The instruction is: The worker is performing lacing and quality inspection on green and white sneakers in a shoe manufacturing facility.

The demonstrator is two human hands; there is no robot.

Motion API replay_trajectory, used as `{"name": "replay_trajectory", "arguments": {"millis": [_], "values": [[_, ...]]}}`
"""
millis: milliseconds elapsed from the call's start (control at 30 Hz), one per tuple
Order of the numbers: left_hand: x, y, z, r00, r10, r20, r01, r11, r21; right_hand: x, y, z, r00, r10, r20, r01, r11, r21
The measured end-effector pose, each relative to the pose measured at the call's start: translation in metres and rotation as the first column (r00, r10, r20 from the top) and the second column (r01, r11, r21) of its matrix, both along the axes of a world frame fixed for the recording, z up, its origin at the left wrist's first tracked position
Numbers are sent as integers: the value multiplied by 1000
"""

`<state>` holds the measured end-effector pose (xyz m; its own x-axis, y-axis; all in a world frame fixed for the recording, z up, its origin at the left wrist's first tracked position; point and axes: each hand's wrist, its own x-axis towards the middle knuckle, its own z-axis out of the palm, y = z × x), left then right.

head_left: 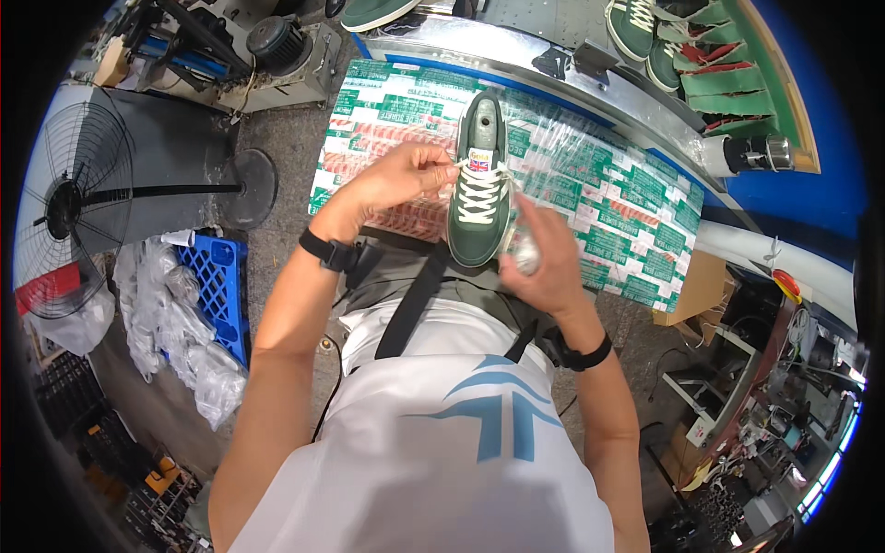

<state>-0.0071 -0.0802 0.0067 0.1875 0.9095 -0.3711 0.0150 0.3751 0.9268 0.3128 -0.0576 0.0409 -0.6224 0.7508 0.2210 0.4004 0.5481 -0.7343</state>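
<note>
A dark green sneaker (pixel 481 157) with cream laces lies on the work surface, toe toward me. My left hand (pixel 398 177) pinches the lace end beside the shoe's tongue label. My right hand (pixel 544 253) is closed around a small silvery object (pixel 523 249) against the shoe's right side near the toe; what that object is cannot be told. Both wrists wear dark bands.
The surface (pixel 636 212) is covered with green, white and red printed sheeting under clear plastic. More green shoes (pixel 645 32) sit on a shelf at top right. A floor fan (pixel 69 198), a blue crate (pixel 219 290) and plastic bags (pixel 171 323) stand at left.
</note>
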Motion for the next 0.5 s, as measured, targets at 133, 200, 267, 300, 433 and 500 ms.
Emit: {"name": "replay_trajectory", "arguments": {"millis": [133,200,267,300,433,500], "values": [[8,29,32,994,-70,-89,68,997,-30,-35,5,1,985,136,105,-159,956,246],[17,33,50,987,-46,-157,40,998,-43,-40,9,2,982,130,137,-166,943,290],[13,30,50,987,-38,-158,33,999,-38,-42,10,4,977,141,161,-178,954,241],[10,30,61,999,-26,36,30,993,-111,-43,11,4,976,143,163,-180,954,241],[3,35,98,998,-29,-62,25,997,-70,-53,9,-2,962,233,143,-260,939,224],[-20,45,87,836,30,-547,19,996,84,-60,5,-6,968,216,126,-239,945,221]]}}
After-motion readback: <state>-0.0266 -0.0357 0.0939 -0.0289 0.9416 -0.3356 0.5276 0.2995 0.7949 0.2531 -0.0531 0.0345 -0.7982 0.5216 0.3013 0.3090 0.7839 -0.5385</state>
